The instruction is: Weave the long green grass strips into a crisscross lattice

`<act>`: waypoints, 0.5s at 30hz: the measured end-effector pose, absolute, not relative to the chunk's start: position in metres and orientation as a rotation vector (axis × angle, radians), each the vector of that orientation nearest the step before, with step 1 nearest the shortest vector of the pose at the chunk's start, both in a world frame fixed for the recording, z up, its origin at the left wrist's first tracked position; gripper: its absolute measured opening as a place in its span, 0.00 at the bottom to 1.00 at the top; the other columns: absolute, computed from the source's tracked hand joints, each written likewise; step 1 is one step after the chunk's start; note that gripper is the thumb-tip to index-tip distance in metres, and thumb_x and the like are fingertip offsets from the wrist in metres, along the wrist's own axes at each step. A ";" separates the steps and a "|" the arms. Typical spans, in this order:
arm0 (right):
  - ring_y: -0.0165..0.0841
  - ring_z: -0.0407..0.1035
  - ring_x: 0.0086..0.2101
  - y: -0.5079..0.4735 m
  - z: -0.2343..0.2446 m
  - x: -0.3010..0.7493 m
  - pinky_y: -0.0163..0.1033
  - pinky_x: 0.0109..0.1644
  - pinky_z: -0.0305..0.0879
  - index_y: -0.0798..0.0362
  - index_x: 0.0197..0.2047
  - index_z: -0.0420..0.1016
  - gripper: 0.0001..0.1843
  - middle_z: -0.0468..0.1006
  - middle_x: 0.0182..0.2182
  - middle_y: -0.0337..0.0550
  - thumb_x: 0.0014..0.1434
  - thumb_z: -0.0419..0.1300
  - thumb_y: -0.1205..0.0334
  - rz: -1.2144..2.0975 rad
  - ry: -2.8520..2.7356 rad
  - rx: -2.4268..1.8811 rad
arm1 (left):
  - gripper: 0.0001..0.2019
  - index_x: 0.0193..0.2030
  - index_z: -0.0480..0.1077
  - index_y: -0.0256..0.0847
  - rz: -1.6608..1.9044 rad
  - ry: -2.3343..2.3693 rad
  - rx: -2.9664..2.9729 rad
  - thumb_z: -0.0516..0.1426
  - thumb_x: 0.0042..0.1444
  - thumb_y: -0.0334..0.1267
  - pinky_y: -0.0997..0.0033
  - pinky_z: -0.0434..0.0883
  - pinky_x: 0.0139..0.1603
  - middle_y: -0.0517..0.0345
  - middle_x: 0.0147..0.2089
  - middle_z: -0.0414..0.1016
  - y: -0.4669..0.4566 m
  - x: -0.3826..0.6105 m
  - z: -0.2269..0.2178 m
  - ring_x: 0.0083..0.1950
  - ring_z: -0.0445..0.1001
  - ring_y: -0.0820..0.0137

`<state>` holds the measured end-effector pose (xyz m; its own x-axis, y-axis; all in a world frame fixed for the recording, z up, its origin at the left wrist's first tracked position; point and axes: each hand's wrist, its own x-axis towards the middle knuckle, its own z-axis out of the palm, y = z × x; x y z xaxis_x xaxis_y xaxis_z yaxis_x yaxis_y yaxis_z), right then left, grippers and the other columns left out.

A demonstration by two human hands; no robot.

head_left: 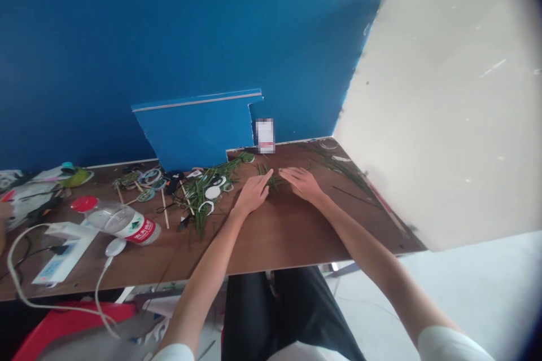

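My left hand (pixel 253 193) lies palm down on the brown table (pixel 279 237), its fingers stretched forward to the right. Facing it, my right hand (pixel 301 183) rests low over the tabletop with its fingers extended to the left. A few green grass-like blades (pixel 274 181) lie in the gap between both hands, close to the fingertips. What is beneath the palms is hidden. To the left of my left hand spreads a heap of similar green blades (pixel 198 197), mixed with a white round disc (pixel 212 192) and thin wooden sticks (pixel 165 208).
A plastic bottle with a red cap (pixel 122 221) lies on the left beside a power strip (pixel 68 256) and a white charging puck (pixel 116 247). Blue panels (pixel 199 130) stand behind, a white panel (pixel 440 113) at right. More blades (pixel 347 172) lie near it.
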<state>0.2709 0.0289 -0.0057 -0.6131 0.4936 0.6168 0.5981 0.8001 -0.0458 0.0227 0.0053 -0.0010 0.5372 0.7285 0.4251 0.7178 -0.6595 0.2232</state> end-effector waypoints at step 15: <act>0.39 0.71 0.48 0.026 -0.008 0.258 0.46 0.52 0.67 0.50 0.58 0.71 0.20 0.77 0.50 0.50 0.65 0.52 0.68 -0.204 -2.265 -0.771 | 0.28 0.72 0.47 0.44 0.854 1.321 2.631 0.46 0.66 0.34 0.55 0.60 0.68 0.50 0.69 0.60 0.002 0.024 0.000 0.69 0.59 0.63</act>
<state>0.2575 0.0261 -0.0076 -0.5594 0.4689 0.6835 0.5834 0.8085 -0.0772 0.0241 0.0023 -0.0004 0.4738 0.7600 0.4448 0.7176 -0.6260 0.3052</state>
